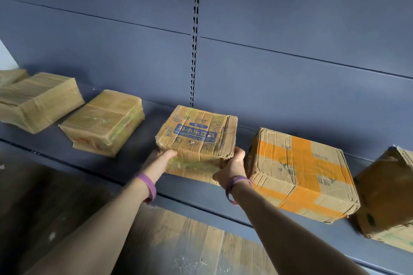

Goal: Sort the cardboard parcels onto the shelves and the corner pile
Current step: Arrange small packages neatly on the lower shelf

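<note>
both hands grip the blue-label parcel on the shelf: my left hand curls round its near left corner, my right hand round the near right (purple bands on both wrists). it sits between a taped parcel and an orange-taped box.

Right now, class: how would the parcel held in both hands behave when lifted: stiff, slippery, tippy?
The held parcel has crumpled corners, so probably soft card, yielding under the left hand and right hand. Low and wide, it probably won't tip. Its taped front may slip.
</note>
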